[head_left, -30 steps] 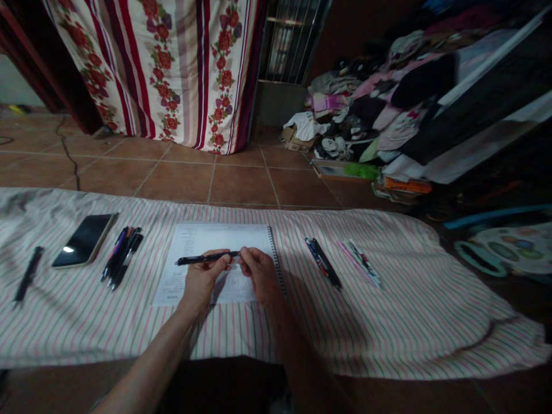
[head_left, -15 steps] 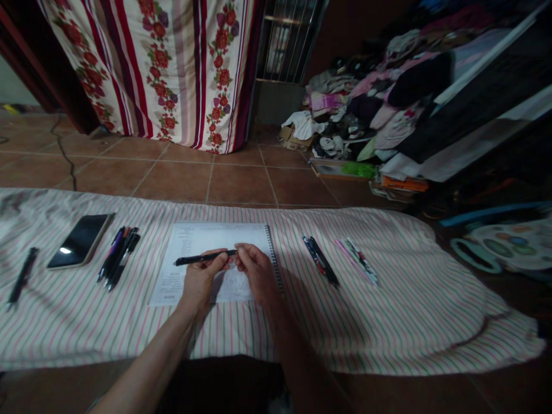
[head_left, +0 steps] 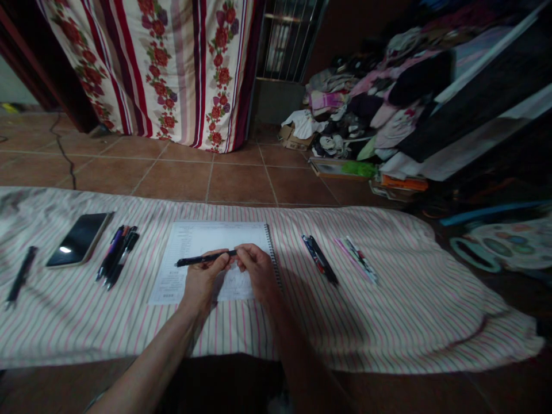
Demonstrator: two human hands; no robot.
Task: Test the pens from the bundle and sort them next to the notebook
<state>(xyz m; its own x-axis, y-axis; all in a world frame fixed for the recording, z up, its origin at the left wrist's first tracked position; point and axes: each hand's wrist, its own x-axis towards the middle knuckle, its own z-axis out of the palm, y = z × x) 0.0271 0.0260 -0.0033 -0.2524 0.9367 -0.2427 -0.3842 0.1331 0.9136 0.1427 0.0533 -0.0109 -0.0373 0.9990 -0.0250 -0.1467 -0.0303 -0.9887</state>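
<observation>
Both my hands hold one black pen [head_left: 199, 259] level above a spiral notebook [head_left: 202, 238] that lies open on a pink-striped cloth [head_left: 388, 310]. My left hand [head_left: 203, 279] pinches the pen's middle. My right hand [head_left: 257, 268] grips its right end, fingers closed. The pen's tip points left.
Left of the notebook lie a bunch of pens [head_left: 117, 256], a dark phone [head_left: 78, 240] and a lone black pen [head_left: 19, 276]. To the right lie two pens [head_left: 319, 260] and a further small group [head_left: 357, 259]. A floral curtain [head_left: 172, 69] and a clothes pile [head_left: 379, 103] stand beyond on the tiled floor.
</observation>
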